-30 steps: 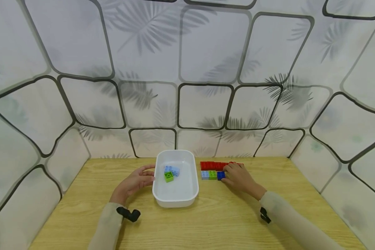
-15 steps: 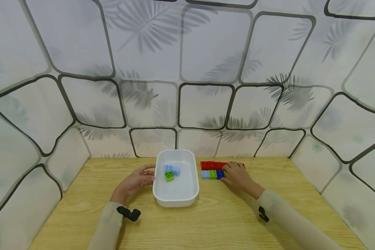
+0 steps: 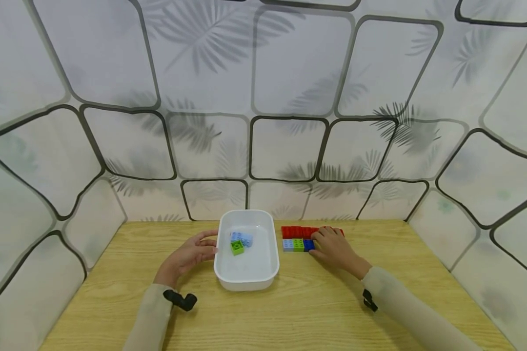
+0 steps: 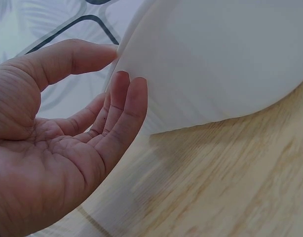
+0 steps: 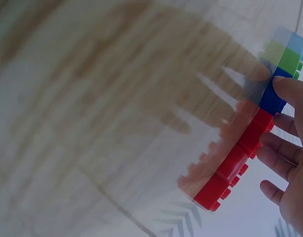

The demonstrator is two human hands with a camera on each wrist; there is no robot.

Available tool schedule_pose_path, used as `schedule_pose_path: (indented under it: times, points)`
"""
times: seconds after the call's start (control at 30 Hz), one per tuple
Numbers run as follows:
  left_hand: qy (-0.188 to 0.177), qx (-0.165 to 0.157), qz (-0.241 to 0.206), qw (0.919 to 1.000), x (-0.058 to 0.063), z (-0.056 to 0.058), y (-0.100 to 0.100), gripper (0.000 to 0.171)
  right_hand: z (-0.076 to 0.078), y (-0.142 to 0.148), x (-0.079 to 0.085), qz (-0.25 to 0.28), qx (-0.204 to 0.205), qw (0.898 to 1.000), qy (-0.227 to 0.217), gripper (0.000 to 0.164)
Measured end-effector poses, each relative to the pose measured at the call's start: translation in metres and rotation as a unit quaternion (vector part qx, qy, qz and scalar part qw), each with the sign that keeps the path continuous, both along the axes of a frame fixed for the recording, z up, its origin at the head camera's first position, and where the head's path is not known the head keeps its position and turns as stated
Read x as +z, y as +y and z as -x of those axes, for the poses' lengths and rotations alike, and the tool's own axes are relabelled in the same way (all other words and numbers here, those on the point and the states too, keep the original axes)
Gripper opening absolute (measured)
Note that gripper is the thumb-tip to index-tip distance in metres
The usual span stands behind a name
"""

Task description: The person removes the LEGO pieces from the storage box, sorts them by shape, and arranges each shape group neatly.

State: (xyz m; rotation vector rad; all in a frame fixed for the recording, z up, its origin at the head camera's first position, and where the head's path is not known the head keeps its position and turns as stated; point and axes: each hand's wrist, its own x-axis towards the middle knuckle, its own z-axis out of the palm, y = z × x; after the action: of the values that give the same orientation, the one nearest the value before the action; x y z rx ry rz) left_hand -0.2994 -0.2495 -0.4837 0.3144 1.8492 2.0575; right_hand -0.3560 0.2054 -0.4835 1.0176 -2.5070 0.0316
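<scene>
My right hand (image 3: 337, 249) pinches a dark blue toy brick (image 3: 308, 245) at the right end of a short row. Left of it stand a green brick (image 3: 298, 245) and a light blue brick (image 3: 288, 245), side by side. In the right wrist view my thumb presses the near face of the dark blue brick (image 5: 273, 95). Behind runs a row of red bricks (image 3: 299, 232), partly hidden by my fingers. My left hand (image 3: 192, 254) rests its fingertips at the left side of a white bin (image 3: 263, 265), fingers loosely bent, as the left wrist view also shows.
Inside the bin lie two light blue bricks (image 3: 246, 240) and a lime green brick (image 3: 237, 247). The wooden table (image 3: 290, 317) meets a patterned curtain-like backdrop (image 3: 290, 146) behind the bin and on both sides.
My right hand has shifted slightly left, and the dark blue brick has closed the gap to the green brick. The left hand and bin have stayed in place.
</scene>
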Motion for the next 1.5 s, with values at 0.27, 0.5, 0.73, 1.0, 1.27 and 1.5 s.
schedule_pose_path:
  times: [0.27,0.5,0.73,1.0,1.27,1.5]
  points:
    - [0.001,-0.001,-0.001,1.0000,0.000,-0.001,-0.002,0.069,0.000,-0.001,0.002,0.004,0.015,1.000,0.019,0.037]
    - [-0.002,0.003,0.001,1.0000,0.002,-0.001,-0.002,0.068,0.001,-0.004,0.006,0.012,0.026,0.999,0.022,0.040]
    - [0.003,-0.001,0.001,1.0000,0.002,-0.002,-0.003,0.069,0.001,-0.010,0.011,0.027,0.053,0.997,0.038,0.042]
    - [0.001,-0.001,0.005,1.0000,0.002,-0.004,-0.002,0.071,0.006,-0.024,0.019,0.046,0.070,0.995,0.048,0.044]
    - [0.001,-0.005,-0.013,0.9999,0.003,-0.003,-0.003,0.070,0.011,-0.056,0.042,0.052,0.094,0.994,0.018,0.038]
    - [0.001,-0.006,-0.005,1.0000,0.002,-0.002,0.000,0.071,0.009,-0.090,0.052,0.035,0.123,0.991,0.037,0.037]
